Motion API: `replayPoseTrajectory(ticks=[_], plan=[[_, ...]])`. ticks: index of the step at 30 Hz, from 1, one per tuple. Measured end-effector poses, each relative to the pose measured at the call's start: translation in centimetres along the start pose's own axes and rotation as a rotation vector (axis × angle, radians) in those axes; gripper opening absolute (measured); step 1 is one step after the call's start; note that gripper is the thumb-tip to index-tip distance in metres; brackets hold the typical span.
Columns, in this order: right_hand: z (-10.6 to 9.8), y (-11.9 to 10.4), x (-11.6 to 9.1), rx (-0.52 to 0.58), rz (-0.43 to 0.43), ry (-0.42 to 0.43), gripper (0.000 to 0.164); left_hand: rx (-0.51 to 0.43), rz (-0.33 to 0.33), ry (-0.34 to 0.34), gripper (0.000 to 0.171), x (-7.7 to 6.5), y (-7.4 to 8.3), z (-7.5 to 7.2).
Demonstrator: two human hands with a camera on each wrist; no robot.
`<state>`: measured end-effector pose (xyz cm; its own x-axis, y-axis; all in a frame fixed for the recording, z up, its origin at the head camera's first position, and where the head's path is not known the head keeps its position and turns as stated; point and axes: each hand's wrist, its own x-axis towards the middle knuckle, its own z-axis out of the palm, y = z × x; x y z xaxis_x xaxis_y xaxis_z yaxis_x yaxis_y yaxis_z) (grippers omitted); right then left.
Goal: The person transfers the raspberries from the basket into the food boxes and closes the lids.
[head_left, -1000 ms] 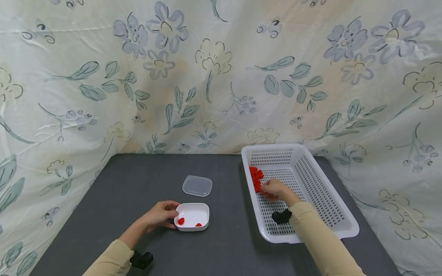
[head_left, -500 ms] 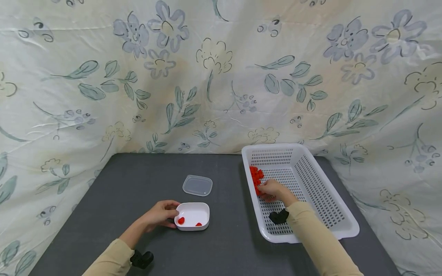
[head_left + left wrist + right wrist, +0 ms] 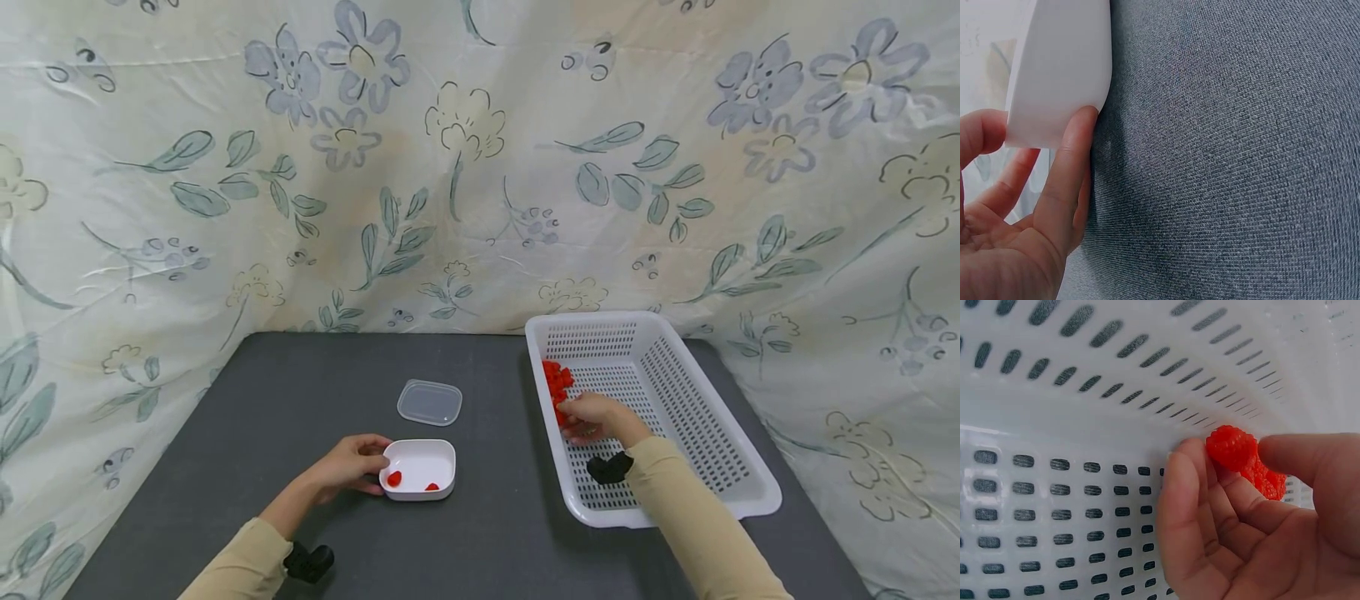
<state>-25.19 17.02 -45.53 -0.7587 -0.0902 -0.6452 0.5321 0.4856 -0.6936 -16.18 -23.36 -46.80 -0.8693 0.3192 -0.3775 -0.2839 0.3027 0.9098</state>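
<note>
At the left end of a small white plastic container (image 3: 417,493), my left hand (image 3: 347,467) holds its wall between thumb and fingers. The left wrist view shows the thumb (image 3: 1075,140) against the container's side wall (image 3: 1063,75). Two red pieces (image 3: 394,479) lie inside. My right hand (image 3: 600,418) reaches into a large white perforated basket (image 3: 708,400), by its left wall. Seen from the right wrist, a red raspberry (image 3: 1231,448) sits between the thumb and fingers, pinched there. More raspberries (image 3: 555,379) lie behind it along the wall, partly hidden by the hand.
A clear rectangular lid (image 3: 429,403) lies flat on the dark grey table (image 3: 330,383), behind the small container. A flowered cloth (image 3: 465,233) hangs behind the table and along its sides. Black straps with cameras (image 3: 307,564) are on both wrists.
My right hand has shifted slightly left and stays low by the raspberries at the basket wall. The left hand and the small container keep their place.
</note>
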Motion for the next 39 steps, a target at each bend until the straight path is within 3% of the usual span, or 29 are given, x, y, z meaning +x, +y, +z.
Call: replayPoseTrajectory(ticks=[9, 19, 39], plan=[[-0.5, -0.2, -0.2, -0.018, -0.007, -0.062, 0.022, -0.005, -0.002, 0.01, 0.045, 0.1, 0.0, 0.1], [-2.1, -1.5, -0.8, -0.046, -0.041, -0.046, 0.024, 0.004, -0.015, 0.016, 0.046, 0.1, 0.1, 0.2], [-4.1, -5.5, -3.1, -0.06, -0.232, -0.086, 0.033, 0.012, -0.03, 0.035, 0.044, 0.3, 0.0, 0.4]])
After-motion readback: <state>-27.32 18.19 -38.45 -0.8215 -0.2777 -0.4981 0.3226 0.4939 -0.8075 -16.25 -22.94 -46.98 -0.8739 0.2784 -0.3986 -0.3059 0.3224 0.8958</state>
